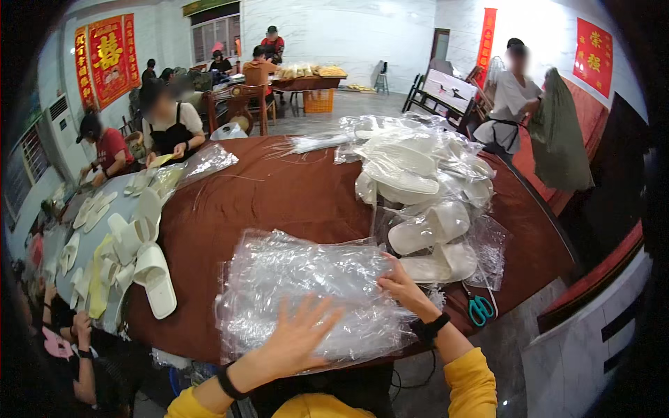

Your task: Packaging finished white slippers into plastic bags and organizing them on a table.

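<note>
A stack of clear plastic bags (pixel 279 272) lies on the brown tablecloth right in front of me. Over its near left part, my left hand (pixel 296 341) is spread with fingers apart, holding nothing. At the stack's right edge, my right hand (pixel 401 280) has thumb and fingers pressed together on the plastic bag's edge. Just beyond that hand lie white slippers (pixel 432 226), paired in clear bags and heaped toward the back right. Teal-handled scissors (pixel 480 310) rest by the table's right front edge, near my right wrist.
Loose white slippers (pixel 155 279) lie on the grey table section at left, beside the brown tablecloth (pixel 202 216). A bundle of thin clear strips (pixel 317 143) sits at the back. Co-workers (pixel 171 125) sit along the left; another person (pixel 512 104) stands back right holding a dark green sack (pixel 561 136).
</note>
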Demonstrator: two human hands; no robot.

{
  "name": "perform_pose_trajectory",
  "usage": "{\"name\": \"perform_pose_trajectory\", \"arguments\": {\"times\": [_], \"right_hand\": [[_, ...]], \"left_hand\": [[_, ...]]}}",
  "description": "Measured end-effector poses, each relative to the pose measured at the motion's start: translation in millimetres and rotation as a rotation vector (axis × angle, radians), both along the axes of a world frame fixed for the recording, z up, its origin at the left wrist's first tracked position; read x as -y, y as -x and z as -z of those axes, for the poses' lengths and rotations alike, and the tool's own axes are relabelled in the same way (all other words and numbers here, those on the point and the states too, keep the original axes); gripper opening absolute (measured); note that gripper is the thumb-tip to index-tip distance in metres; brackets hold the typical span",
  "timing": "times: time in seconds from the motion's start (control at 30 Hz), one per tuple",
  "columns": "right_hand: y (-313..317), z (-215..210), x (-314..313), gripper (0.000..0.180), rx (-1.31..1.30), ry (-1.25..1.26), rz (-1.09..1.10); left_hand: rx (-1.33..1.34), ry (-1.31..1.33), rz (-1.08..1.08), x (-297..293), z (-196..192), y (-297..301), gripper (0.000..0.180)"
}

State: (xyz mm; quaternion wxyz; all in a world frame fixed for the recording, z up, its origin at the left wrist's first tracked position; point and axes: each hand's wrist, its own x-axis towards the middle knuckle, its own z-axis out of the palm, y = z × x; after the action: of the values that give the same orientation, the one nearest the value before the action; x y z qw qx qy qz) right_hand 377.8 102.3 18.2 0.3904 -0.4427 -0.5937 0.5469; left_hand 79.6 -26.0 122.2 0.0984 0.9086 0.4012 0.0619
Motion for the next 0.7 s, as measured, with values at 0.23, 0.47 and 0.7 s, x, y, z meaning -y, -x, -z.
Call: {"name": "perform_pose_trajectory", "arguments": {"times": [0.23,0.47,0.7], "right_hand": [[18,-30,7,0.076,0.609,-0.561,0.264],[75,-50,74,0.092,1.099,-0.805,-0.212],[55,-14,62,0.103,1.172,-0.53,-0.506]], "left_hand": [[-0.172,-0.216,-0.169,15,90,47,0.067],[-0.152,-0.358,-0.12,17,106,40,0.053],[0.035,0.204,-0.076,27,32,90,0.046]]}}
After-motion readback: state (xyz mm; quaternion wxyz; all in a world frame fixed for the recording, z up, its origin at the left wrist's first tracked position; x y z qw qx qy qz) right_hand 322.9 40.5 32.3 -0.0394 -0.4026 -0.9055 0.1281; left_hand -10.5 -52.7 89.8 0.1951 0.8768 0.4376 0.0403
